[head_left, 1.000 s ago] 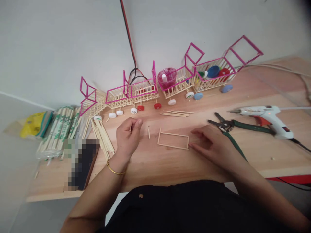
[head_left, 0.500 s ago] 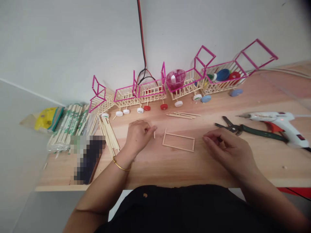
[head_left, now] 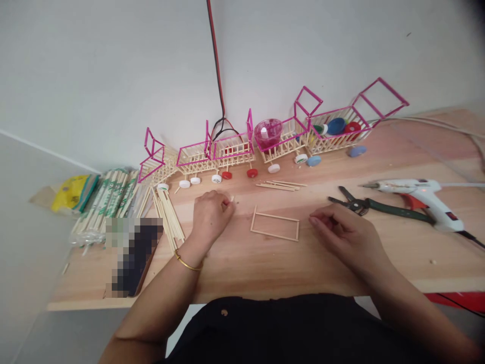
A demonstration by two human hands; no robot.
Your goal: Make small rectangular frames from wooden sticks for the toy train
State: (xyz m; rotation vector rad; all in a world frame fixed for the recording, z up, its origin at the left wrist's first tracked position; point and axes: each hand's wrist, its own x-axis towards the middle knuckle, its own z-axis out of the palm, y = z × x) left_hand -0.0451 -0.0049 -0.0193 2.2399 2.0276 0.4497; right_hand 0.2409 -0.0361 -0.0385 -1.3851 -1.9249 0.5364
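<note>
A rectangular frame of thin wooden sticks (head_left: 275, 227) lies flat on the wooden table (head_left: 265, 263) between my hands. My left hand (head_left: 209, 216), with a gold bangle at the wrist, rests left of the frame and pinches a short wooden stick (head_left: 232, 199) at its fingertips. My right hand (head_left: 341, 235) rests just right of the frame, fingers curled loosely, with nothing visible in it and no contact with the frame.
Green-handled pliers (head_left: 375, 206) and a white glue gun (head_left: 417, 194) lie at the right. Stick-built carts with pink rims and bottle-cap wheels (head_left: 235, 151) line the wall. Loose sticks (head_left: 280, 185), a stick pile (head_left: 168, 217), wrapped chopstick bundles (head_left: 109, 199) and a dark phone (head_left: 132, 258) sit left.
My left hand came down from above the table to the short stick and pinched it. My right hand drew back from the frame's right end and curled.
</note>
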